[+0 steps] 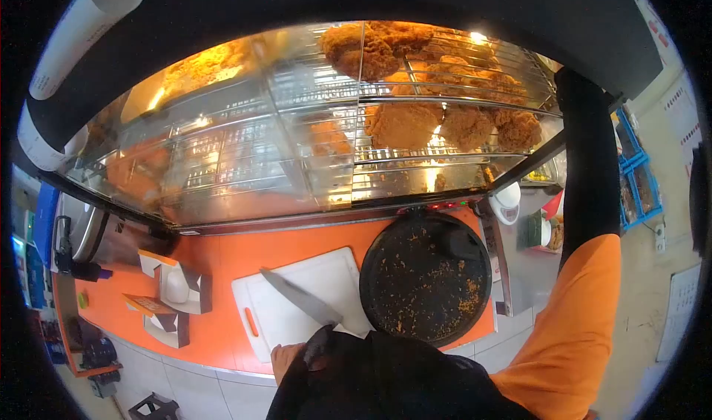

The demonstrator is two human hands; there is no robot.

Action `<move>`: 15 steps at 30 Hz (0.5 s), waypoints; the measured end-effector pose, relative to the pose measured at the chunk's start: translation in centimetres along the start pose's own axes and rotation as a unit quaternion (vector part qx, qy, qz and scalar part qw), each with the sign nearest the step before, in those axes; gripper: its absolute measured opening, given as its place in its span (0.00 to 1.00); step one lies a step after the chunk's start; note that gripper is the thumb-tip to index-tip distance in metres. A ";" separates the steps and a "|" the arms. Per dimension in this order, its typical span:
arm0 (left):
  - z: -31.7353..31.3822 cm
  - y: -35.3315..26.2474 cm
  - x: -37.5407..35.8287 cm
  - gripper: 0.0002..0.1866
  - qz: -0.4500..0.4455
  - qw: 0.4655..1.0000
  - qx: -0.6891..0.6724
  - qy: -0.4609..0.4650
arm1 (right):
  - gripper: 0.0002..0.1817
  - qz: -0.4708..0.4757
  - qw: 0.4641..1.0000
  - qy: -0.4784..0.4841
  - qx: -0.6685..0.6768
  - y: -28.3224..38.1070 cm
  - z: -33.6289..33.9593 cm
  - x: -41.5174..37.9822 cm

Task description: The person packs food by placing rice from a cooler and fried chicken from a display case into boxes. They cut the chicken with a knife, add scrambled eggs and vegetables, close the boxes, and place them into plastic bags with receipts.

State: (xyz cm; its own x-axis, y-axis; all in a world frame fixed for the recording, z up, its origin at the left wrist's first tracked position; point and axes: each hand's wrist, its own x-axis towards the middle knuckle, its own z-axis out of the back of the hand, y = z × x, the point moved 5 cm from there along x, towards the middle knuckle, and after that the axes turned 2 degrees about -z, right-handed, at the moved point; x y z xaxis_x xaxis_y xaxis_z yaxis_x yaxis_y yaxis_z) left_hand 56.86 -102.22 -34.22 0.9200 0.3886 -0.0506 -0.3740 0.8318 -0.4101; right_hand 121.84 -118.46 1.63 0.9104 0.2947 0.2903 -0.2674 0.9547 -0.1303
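Observation:
My left hand (286,358) shows only in part at the front edge of a white cutting board (282,290), beside my black clothing, its fingers mostly hidden. On the board lies a large knife (300,295), blade pointing away to the left, its handle end by the dark cloth. Right of the board sits a round black tray (423,271) strewn with crumbs. My right arm, in an orange and black sleeve (567,309), stretches up along the right side of a heated display cabinet (297,223); the right hand is hidden behind the cabinet's dark top.
Fried chicken pieces (404,125) rest on wire racks in the lit cabinet. Open cardboard boxes (176,283) stand on the orange counter (222,257), left of the board. A white round device (506,203) and a blue rack (638,175) are at the right; a black stool (153,407) is on the floor.

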 end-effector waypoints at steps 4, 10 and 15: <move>-0.1 -0.5 0.4 0.17 -0.009 1.000 -0.018 -0.006 | 0.20 -0.002 1.000 -0.005 0.010 -0.1 -0.1 0.2; -0.2 0.2 0.2 0.15 0.023 0.999 -0.026 0.016 | 0.23 -0.007 1.000 0.008 0.025 -0.1 -1.0 0.5; -3.1 3.2 -0.4 0.13 0.117 0.986 0.011 0.115 | 0.25 -0.016 0.999 0.014 0.048 0.0 -1.2 0.5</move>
State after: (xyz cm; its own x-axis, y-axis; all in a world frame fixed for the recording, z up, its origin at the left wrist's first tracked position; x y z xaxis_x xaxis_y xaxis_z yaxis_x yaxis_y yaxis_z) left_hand 55.67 -100.99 -38.35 0.8095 0.4730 -0.3480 -0.5795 0.7389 -0.3437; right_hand 122.68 -118.36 0.66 0.9270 0.2640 0.2665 -0.2657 0.9636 -0.0305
